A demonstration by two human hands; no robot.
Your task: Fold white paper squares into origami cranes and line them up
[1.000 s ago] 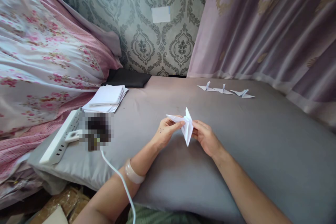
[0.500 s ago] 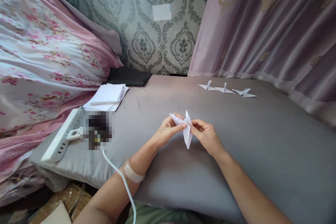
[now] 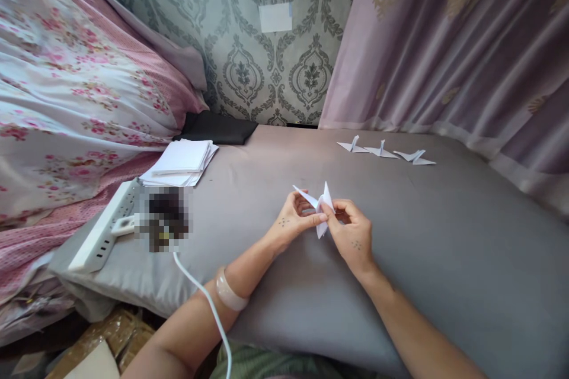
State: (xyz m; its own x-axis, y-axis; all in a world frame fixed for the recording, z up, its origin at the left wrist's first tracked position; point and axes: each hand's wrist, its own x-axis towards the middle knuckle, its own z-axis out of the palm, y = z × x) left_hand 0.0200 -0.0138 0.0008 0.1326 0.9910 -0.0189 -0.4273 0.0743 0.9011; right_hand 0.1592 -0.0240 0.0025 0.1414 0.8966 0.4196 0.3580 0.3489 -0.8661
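A white folded paper crane (image 3: 326, 194) is held above the grey bed surface, with pointed parts sticking up and to the left and another pointing down. My left hand (image 3: 291, 224) pinches it from the left, thumb across its front. From the right, my right hand (image 3: 354, 234) grips its body between thumb and fingers. Parts of the paper are hidden behind the fingers of both hands. Three finished-looking paper cranes, among them a middle paper crane (image 3: 381, 151), sit in a row farther back on the right.
At the left lies a stack of white paper (image 3: 182, 160) before a black flat case (image 3: 217, 128). A white power strip (image 3: 102, 237) and a pale cable (image 3: 202, 290) are nearer. Pink curtains (image 3: 400, 59) hang at the right of the grey bed cover (image 3: 462, 249).
The held paper has turned and its wings look narrower from here. My right hand has moved in over its front, and my left hand has shifted slightly right.
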